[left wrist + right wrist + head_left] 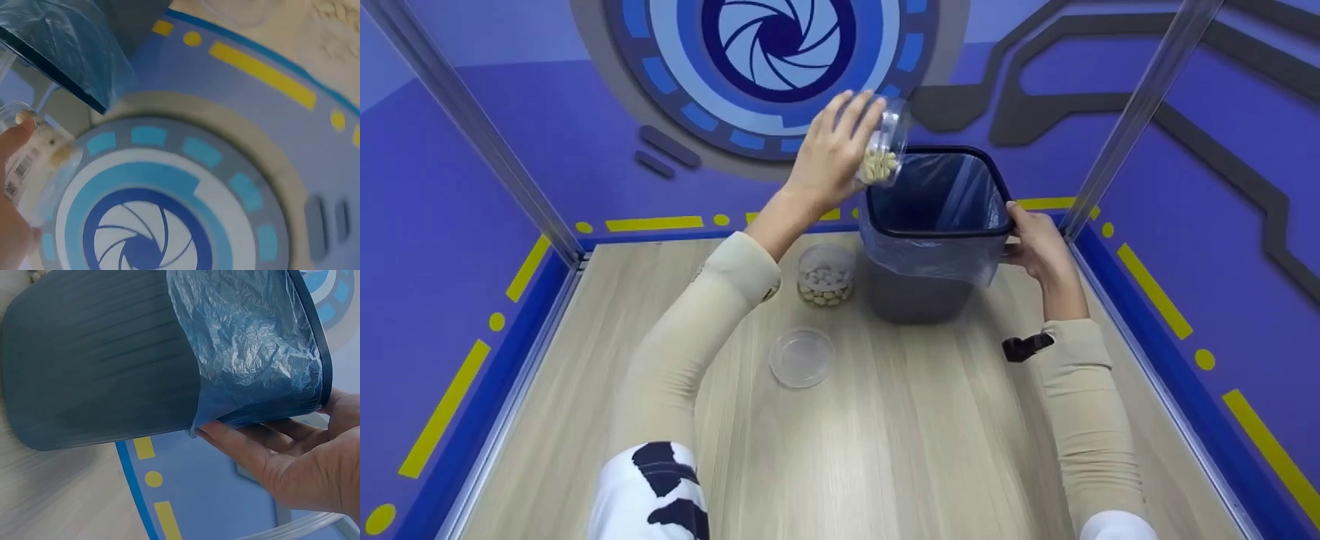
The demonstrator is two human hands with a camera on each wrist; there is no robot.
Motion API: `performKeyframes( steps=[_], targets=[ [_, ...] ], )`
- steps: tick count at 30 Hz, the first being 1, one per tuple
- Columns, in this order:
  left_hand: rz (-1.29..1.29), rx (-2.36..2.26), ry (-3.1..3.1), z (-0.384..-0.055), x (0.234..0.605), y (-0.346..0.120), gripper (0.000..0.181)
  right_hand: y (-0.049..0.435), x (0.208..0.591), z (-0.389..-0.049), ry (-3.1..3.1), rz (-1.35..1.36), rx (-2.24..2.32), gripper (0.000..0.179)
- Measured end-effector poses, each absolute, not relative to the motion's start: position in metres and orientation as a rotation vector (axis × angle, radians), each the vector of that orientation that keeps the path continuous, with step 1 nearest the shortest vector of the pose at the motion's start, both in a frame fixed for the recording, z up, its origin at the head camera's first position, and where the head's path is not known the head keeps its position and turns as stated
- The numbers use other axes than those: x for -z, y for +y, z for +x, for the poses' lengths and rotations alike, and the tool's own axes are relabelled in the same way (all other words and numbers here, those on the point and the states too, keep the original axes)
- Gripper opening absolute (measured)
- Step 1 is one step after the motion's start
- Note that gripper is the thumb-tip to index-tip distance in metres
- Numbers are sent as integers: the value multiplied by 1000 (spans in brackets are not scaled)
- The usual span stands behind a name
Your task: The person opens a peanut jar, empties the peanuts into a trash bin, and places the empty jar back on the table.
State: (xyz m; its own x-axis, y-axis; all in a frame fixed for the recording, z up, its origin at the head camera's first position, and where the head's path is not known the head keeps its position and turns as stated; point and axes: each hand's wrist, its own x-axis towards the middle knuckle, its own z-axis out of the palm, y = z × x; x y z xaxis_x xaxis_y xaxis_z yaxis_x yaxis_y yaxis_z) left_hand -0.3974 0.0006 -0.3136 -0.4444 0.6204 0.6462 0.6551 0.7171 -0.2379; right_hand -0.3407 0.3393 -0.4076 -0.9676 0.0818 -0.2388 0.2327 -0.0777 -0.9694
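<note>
My left hand point(832, 154) grips a clear plastic jar point(894, 124) tipped on its side above the left rim of a dark trash bin point(919, 296). Pale nut-like pieces point(877, 166) lie along the jar's lower side. A label with a barcode shows on the jar point(25, 166) in the left wrist view. A translucent bag point(926, 255) lines the bin and folds over its rim. My right hand point(1039, 244) holds the bin by its right side near the rim; in the right wrist view its fingers point(242, 444) press against the bag and wall.
A second clear jar point(826, 277), partly filled with similar pale pieces, stands on the wooden table point(870, 450) just left of the bin. In front of that jar lies a round clear lid point(802, 358). Blue-purple printed panels point(457, 187) enclose the table at the back and sides.
</note>
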Motion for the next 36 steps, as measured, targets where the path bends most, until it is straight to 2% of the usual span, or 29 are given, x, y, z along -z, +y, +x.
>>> performKeyframes(
  steps=[3,7,14,21,24,31,36],
  targets=[
    [-966,72,-2196,-397,317,0,85,340,408,-341,2056,349,2211,48],
    [-988,-26,-2157,-396,320,2,74,339,409,-340,2055,358,2220,49],
    [-904,77,-2181,-399,319,1,72,332,408,-341,2091,352,2206,46],
    [-877,162,-2259,-397,323,4,89,335,407,-339,2103,362,2212,46],
    [-891,99,-2257,-396,325,6,82,337,408,-339,2114,375,2202,46],
    [-872,103,-2254,-396,324,6,79,336,409,-340,2185,396,2105,50],
    [-937,-18,-2097,-396,327,7,65,337,408,-340,2136,393,2177,45]
  ],
)
